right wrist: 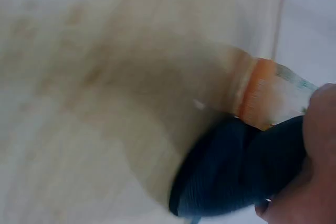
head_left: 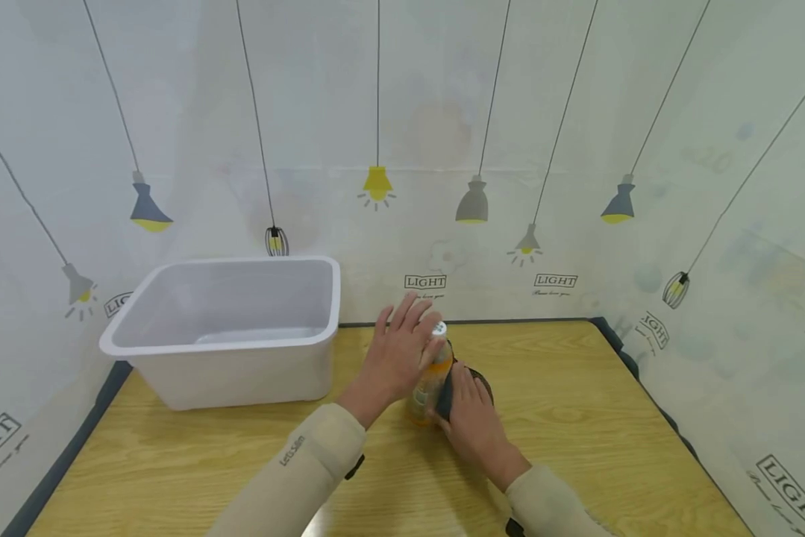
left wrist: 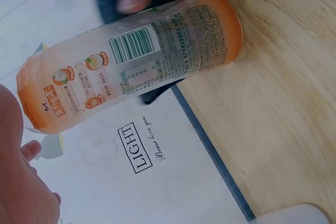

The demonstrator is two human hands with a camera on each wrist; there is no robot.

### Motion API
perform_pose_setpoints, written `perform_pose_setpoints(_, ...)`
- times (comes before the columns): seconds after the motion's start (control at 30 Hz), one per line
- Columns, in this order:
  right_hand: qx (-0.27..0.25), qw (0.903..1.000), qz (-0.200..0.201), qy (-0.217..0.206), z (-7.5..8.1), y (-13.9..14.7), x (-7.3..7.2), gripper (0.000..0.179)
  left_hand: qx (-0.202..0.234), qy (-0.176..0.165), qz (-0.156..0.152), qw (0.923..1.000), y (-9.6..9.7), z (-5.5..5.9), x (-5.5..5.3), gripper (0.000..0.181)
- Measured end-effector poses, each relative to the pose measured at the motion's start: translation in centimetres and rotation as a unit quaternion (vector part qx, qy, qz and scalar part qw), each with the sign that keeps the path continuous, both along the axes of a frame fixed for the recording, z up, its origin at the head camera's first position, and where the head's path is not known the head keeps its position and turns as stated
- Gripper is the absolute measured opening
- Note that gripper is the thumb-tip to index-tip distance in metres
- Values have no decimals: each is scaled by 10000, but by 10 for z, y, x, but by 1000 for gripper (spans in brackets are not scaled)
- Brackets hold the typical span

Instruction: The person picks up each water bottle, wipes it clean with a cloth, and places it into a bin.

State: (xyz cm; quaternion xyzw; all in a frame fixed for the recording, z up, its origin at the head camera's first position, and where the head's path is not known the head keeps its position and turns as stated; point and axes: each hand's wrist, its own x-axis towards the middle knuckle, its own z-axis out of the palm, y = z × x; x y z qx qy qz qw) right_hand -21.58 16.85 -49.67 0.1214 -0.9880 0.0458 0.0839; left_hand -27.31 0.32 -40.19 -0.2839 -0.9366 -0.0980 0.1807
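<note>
A clear plastic bottle (head_left: 424,395) with orange bands and a white cap stands upright on the wooden table. My left hand (head_left: 398,358) holds it near the top, with the thumb beside the cap. The left wrist view shows the printed label and barcode of the bottle (left wrist: 131,61). My right hand (head_left: 472,421) grips a dark blue ribbed cloth (right wrist: 236,171) and presses it against the bottle's right side. Under the hand much of the cloth is hidden, so its exact kind is unclear. The right wrist view is blurred.
A white plastic tub (head_left: 241,377) stands on the table (head_left: 563,418) to the left of the bottle. Behind the table hangs a pale backdrop (head_left: 429,112) printed with lamps, and it also covers both sides. Dark edging runs along the table's back and sides.
</note>
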Motion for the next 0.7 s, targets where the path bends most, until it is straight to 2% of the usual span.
perform_pose_setpoints(0.1, 366, 9991, 3, -228, -9, 2, 1, 83, -27, -37, 24, 10000, -1, 0, 1, 48)
perform_pose_setpoints(0.2, 543, 9983, 63, -222, -16, 5, 2, 83, -33, -77, 17, 10000, 0, 1, 1, 49)
perform_pose_setpoints(0.37, 464, 9985, 222, -162, -21, 11, -1, 84, -61, -108, 59, 9999, 2, 2, 1, 49)
perform_pose_setpoints(0.47, -372, 9986, 201, -333, -20, 12, 0, 79, -70, -123, 44, 9999, 2, 2, 0, 49)
perform_pose_setpoints(0.53, -1149, 9921, 138, -483, -17, 12, 0, 75, -58, -142, 31, 9999, 2, 2, 1, 49)
perform_pose_setpoints(0.6, -1935, 9794, 73, -577, -12, 11, 0, 71, -44, -156, 25, 9999, 2, 2, 1, 49)
perform_pose_setpoints(0.7, -2800, 9582, 71, -587, -2, 8, -3, 69, -49, -186, 41, 9998, 2, 3, 1, 48)
